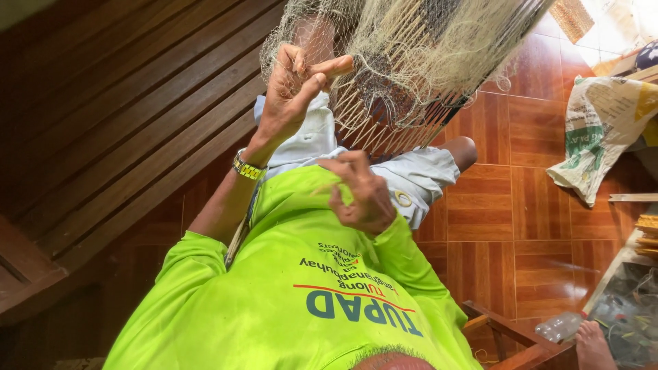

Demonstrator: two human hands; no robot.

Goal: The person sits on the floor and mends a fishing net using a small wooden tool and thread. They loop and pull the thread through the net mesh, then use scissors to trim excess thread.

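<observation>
**2 hands at a pale fishing net, seen from above**

The left hand (pixel 291 85) is raised at the end of an arm bent up from the elbow, its thumb and forefinger pinched shut on strands at the lower edge of the fishing net (pixel 411 48). The other fingers curl behind them. A yellow-and-dark wristband (pixel 248 168) circles that wrist.

The right hand (pixel 360 192) sits lower and nearer the chest, wrist cocked, fingers curled narrowly inward. A thin pale thread seems to run through its fingertips, but I cannot tell whether it truly grips one.

The net hangs bunched from the top of the view, above the person's knees, and fans down into many straight cream cords (pixel 384 120) over the lap. The cords are too many and too tangled to count.

I count 2 hands at work, 1 net and 1 wristband. The person wears 1 lime-green long-sleeved shirt (pixel 295 301) and pale shorts (pixel 421 178).

To the left rises a slatted dark wooden bench (pixel 123 116). The floor (pixel 493 212) is of glossy red-brown tiles. On it at right lies 1 crumpled white printed sack (pixel 596 130); its contents are hidden. At lower right lie 1 clear plastic bottle (pixel 558 325) and, beside it, 1 bare foot (pixel 593 346) of another person.
</observation>
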